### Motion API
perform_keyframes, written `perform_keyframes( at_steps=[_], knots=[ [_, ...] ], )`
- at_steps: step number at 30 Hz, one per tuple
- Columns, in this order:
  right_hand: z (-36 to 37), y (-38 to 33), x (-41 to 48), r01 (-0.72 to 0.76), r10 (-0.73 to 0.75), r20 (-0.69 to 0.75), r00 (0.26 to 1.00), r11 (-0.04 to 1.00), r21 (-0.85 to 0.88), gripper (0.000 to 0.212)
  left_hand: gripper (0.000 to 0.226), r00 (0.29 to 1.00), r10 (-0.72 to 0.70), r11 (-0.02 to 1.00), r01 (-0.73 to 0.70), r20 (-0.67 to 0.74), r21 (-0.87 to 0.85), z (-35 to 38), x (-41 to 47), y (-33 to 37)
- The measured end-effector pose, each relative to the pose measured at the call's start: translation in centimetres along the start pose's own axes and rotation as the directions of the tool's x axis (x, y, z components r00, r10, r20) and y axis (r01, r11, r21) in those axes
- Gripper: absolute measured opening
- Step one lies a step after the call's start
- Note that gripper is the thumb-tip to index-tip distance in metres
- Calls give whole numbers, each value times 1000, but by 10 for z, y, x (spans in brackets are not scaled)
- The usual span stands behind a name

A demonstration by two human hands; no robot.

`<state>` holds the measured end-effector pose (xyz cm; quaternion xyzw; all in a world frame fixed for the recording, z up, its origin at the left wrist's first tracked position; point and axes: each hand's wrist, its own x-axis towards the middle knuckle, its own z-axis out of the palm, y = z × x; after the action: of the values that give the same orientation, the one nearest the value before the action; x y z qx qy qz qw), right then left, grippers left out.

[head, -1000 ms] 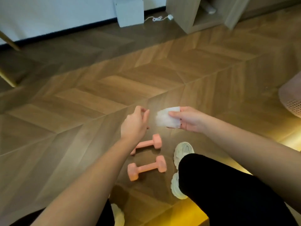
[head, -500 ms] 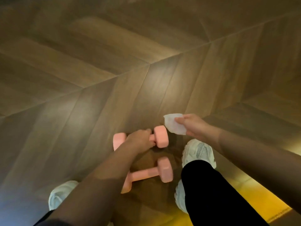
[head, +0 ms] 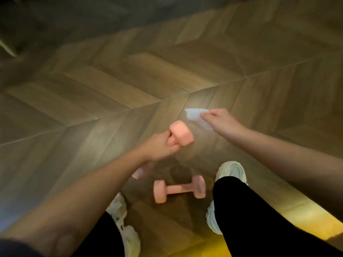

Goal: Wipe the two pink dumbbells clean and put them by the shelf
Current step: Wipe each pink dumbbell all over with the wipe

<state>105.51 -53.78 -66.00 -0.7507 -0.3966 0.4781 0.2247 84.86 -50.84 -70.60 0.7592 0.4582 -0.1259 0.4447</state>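
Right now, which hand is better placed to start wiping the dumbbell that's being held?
Right. The right hand pinches the white wipe, close beside the held dumbbell's upper head. The left hand grips its handle, so it is occupied steadying it.

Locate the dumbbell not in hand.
The free dumbbell lies on the floor, lower centre of the head view, between the left shoe and right shoe, below the left hand.
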Motion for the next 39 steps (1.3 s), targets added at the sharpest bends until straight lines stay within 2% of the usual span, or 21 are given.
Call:
perform_keyframes(
  at_steps=[3, 6, 10, 12, 13, 15, 16, 19, 22, 25, 27, 29, 32, 34, 36, 39],
  knots=[
    [-15, -65, -58, 189, -188, -26, 982, 981, 46, 28, 48, 983, 35, 987, -62, -183, -147, -54, -70, 40],
    [-21, -113, -121, 367, -364, -50, 930, 923, 115, 29, 36, 930, 77, 954, -174, -360, -246, -88, -140, 74],
    [-18, -146, -185, 552, -544, -102, 833, 808, 204, 52, 30, 842, 86, 929, -261, -533, -261, -101, -215, 96],
    [-9, -151, -207, 583, -578, -103, 809, 770, 259, 51, 38, 809, 66, 938, -249, -584, -239, -95, -239, 96],
    [-3, -149, -211, 585, -585, -95, 806, 760, 283, 47, 51, 797, 61, 946, -238, -601, -220, -90, -247, 93],
    [10, -145, -215, 590, -597, -73, 799, 754, 288, 41, 79, 784, 53, 965, -200, -619, -171, -77, -256, 85],
    [15, -142, -213, 592, -605, -50, 795, 755, 282, 37, 86, 783, 49, 975, -174, -620, -142, -70, -256, 80],
    [20, -135, -209, 598, -621, -21, 784, 746, 293, 32, 92, 801, 30, 985, -125, -598, -118, -61, -247, 74],
    [19, -129, -205, 602, -625, -36, 780, 733, 317, 30, 90, 801, 12, 981, -124, -599, -147, -61, -238, 71],
    [18, -132, -195, 567, -568, -74, 820, 786, 248, 41, 85, 813, 49, 995, -90, -581, -41, -64, -238, 76],
    [18, -134, -191, 563, -569, -60, 820, 783, 264, 32, 84, 811, 64, 998, -63, -581, 21, -65, -236, 80],
    [16, -134, -194, 601, -618, -49, 785, 740, 302, 25, 90, 796, 39, 995, -90, -604, -54, -66, -232, 80],
    [12, -129, -198, 632, -650, -49, 758, 714, 303, 32, 101, 792, 0, 975, -136, -611, -176, -69, -227, 76],
    [13, -134, -193, 603, -605, -82, 792, 754, 260, 36, 94, 799, 40, 987, -124, -601, -99, -71, -226, 79],
    [14, -140, -187, 568, -567, -84, 819, 783, 252, 29, 84, 804, 77, 996, -92, -590, 5, -72, -225, 82],
    [14, -144, -191, 635, -645, -56, 762, 728, 260, 27, 92, 800, 75, 996, -92, -595, 1, -73, -221, 81]
  ],
)
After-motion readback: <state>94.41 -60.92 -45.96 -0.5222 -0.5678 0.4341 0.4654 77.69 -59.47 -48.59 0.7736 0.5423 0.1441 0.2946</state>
